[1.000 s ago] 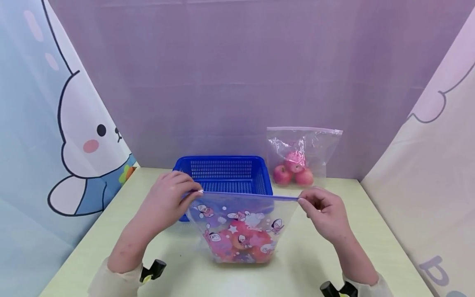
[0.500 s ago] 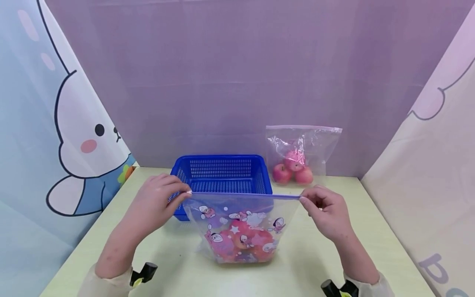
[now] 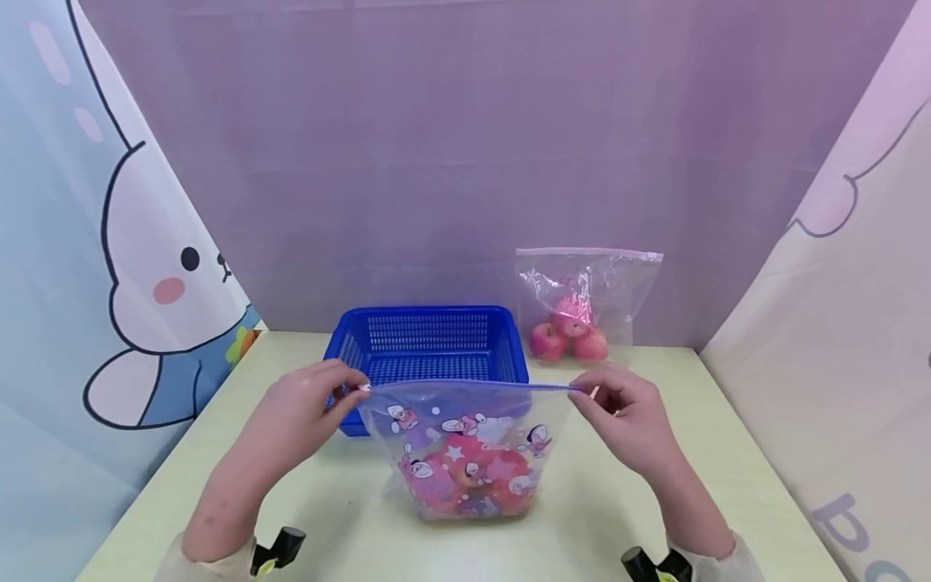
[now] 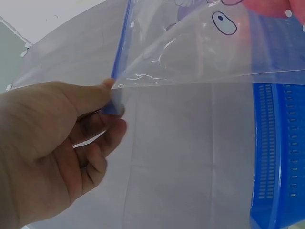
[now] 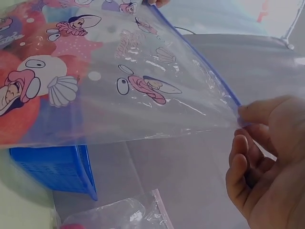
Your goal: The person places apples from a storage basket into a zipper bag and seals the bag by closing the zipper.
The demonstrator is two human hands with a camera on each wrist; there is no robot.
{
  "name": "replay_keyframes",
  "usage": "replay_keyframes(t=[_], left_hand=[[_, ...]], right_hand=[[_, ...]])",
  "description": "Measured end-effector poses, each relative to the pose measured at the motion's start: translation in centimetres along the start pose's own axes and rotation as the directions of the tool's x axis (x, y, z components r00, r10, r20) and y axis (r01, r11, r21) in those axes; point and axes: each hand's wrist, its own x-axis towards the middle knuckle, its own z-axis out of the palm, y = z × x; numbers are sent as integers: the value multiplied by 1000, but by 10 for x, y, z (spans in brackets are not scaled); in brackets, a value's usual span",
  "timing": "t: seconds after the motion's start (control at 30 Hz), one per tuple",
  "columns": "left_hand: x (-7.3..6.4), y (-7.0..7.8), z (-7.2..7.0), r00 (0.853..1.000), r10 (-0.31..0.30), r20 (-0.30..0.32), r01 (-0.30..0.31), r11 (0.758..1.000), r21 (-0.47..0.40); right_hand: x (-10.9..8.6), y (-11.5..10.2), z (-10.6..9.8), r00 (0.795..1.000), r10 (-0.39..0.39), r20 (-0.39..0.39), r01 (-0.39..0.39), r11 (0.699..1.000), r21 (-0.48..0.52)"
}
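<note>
A clear zip bag (image 3: pixel 465 461) with cartoon prints and a blue-purple zip strip stands upright on the table, with red round fruit showing through its lower part. Pinched between thumb and fingers of my left hand (image 3: pixel 305 412) is the left end of the strip; the left wrist view shows that blue end (image 4: pixel 112 102) in the grip. My right hand (image 3: pixel 625 412) pinches the opposite end, and in the right wrist view the strip (image 5: pixel 205 64) runs taut and straight. The print and plastic partly hide the fruit.
Right behind the bag sits a blue plastic basket (image 3: pixel 429 312), its front partly covered by the bag. A second clear zip bag (image 3: pixel 585 275) holding apples (image 3: pixel 548 343) stands at the back right, before a purple cloth backdrop (image 3: pixel 465 162). Printed cloths hang at both sides.
My left hand has slid outward to the left, from over the bag's top to its left corner, and the strip's left end shows there now. The right hand keeps its pinch.
</note>
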Motion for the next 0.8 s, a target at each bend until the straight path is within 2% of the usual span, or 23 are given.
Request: replay_keyframes(t=[0.1, 0.2, 0.27, 0.43, 0.57, 0.67, 0.8], left_hand=[[-3, -1, -2, 1000, -2, 27, 3, 1000, -17], [-4, 0, -5, 999, 50, -2, -50, 999, -15], [-5, 3, -9, 994, 109, -18, -109, 994, -19], [-5, 16, -19, 971, 239, 18, -236, 967, -92], [4, 32, -22, 956, 293, 21, -287, 947, -142], [15, 43, -22, 939, 345, 16, -338, 928, -156], [33, 60, -21, 917, 395, 50, -382, 909, -167]], right_hand=[[1, -3, 3, 999, -39, -33, 37, 997, -70], [0, -7, 1, 994, -83, -73, 74, 990, -122], [-2, -11, -3, 991, -88, -99, 74, 988, -137], [-12, -23, -19, 988, -37, -149, 18, 991, -130], [-17, -31, -34, 979, -5, -205, -23, 991, -132], [-20, -39, -48, 964, 34, -262, -72, 987, -140], [-22, -52, -65, 934, 105, -341, -172, 970, -171]])
